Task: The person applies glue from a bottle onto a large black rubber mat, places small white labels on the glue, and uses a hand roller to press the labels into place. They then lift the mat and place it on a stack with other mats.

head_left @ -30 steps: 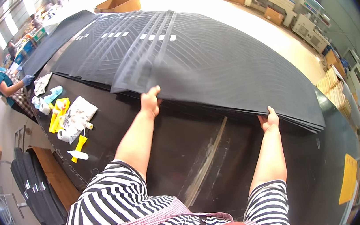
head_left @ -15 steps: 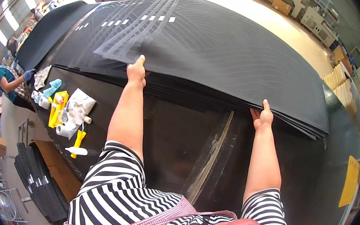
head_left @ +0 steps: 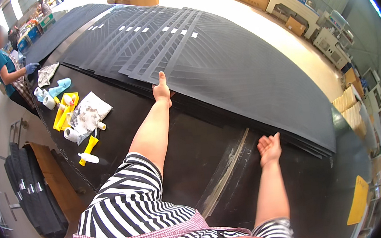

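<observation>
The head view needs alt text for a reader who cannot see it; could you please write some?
Seen from above, a person in a striped top grips the near edge of a stack of large black ribbed mats with the left hand, while the right hand hangs open just off it. Yellow tools lie left on the dark worktable.

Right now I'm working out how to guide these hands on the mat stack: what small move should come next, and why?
Probably bring the right hand back to the near edge of the top black ribbed mat. It hangs open, palm up, off the stack, while the left hand alone grips that edge.
</observation>
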The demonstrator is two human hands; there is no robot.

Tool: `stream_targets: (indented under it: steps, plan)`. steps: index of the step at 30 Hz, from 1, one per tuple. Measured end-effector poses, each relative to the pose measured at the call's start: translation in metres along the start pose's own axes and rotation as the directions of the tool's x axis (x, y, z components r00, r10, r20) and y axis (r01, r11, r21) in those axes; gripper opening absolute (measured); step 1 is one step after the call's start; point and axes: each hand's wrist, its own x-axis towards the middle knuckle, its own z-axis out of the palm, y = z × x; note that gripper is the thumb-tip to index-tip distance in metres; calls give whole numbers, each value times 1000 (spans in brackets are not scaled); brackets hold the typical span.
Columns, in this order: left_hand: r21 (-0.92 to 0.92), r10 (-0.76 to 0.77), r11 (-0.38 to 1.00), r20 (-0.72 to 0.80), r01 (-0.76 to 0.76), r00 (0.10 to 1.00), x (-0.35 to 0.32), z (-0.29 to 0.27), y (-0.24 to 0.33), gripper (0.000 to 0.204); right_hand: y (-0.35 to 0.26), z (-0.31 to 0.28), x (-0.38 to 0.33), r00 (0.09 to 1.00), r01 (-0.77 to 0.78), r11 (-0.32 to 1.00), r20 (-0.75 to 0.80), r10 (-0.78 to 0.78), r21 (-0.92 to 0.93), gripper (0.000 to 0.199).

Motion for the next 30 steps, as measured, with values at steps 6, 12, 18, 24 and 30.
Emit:
stream_targets:
  steps: [6, 12, 18, 24, 30]
  plan:
    - [-368, -60, 918, 239, 148, 969, -18, -18, -15, 87, 83, -71, -222, 673, 701, 302, 461, -578, -646, 30]
    - [-197, -38, 970, 469, 146, 883, -137, -69, -65, 47, 96, -137, -278, 641, 616, -91, 565, -520, -783, 37]
    - [258, -335, 940, 819, 222, 466, -301, -175, -114, 33, 101, -138, -268, 601, 631, -107, 572, -558, -768, 38]
    - [423, -392, 901, 889, -99, 236, -366, -265, -121, 49, 111, -141, -267, 579, 641, -143, 598, -555, -754, 37]
    - [484, -309, 874, 622, -43, 720, -418, -358, -65, 46, 110, -149, -268, 585, 656, -130, 609, -536, -744, 37]
